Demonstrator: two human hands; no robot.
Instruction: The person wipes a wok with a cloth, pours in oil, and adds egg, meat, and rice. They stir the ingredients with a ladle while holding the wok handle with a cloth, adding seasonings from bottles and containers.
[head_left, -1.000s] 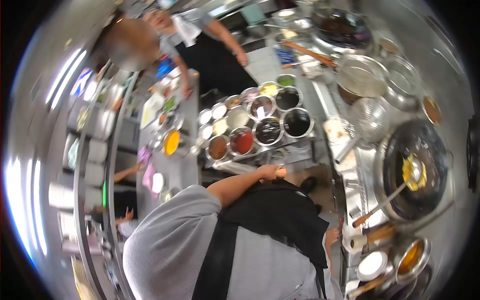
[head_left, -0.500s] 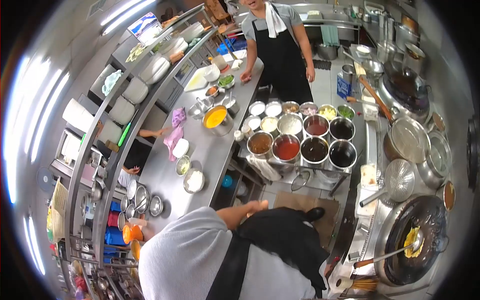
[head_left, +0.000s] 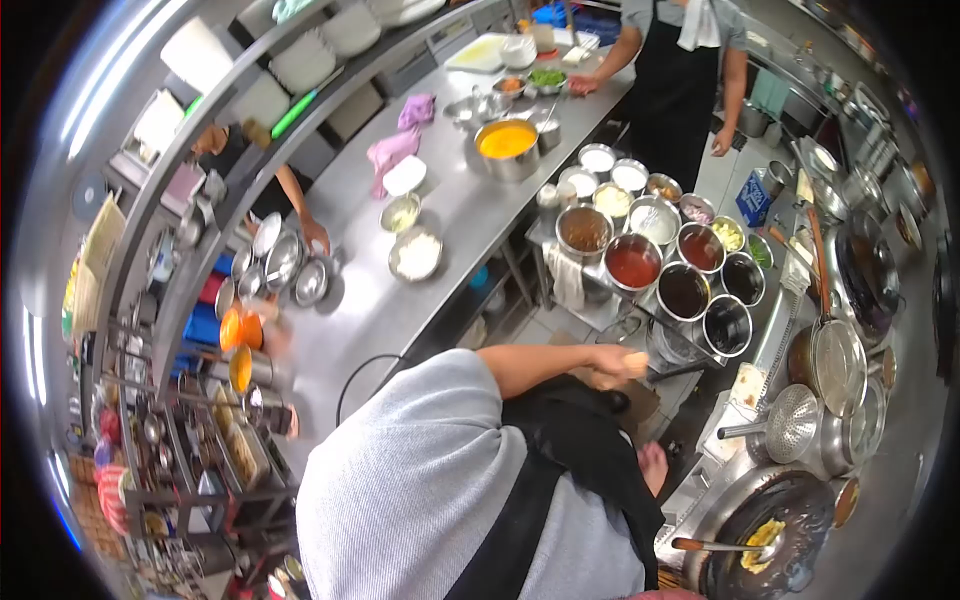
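Observation:
My left hand [head_left: 615, 366] reaches out past the black apron, near the front of the sauce stand. Its fingers are curled closed around something pale that I cannot make out. My right hand [head_left: 653, 468] shows beside the apron's right edge, above the stove front; its visible fingers look apart and nothing shows in them. Below it to the right, a black wok [head_left: 800, 535] holds yellow cooked egg [head_left: 764, 547]. A ladle with a wooden handle [head_left: 708, 545] rests in the wok, its bowl on the egg, with neither hand on it.
Several steel pots of sauce [head_left: 632, 262] and ingredient bowls stand ahead. On the steel counter [head_left: 340, 345] at left are a pot of orange liquid [head_left: 507, 145] and bowls. A skimmer [head_left: 793, 424] lies by the stove. A co-worker [head_left: 680, 90] stands beyond; another person's hand [head_left: 315, 235] reaches toward bowls.
The view has turned to the right, shifting the wok down-left. My left arm now reaches farther out, and my right hand has come into view. The person behind the shelves has reached toward the steel bowls.

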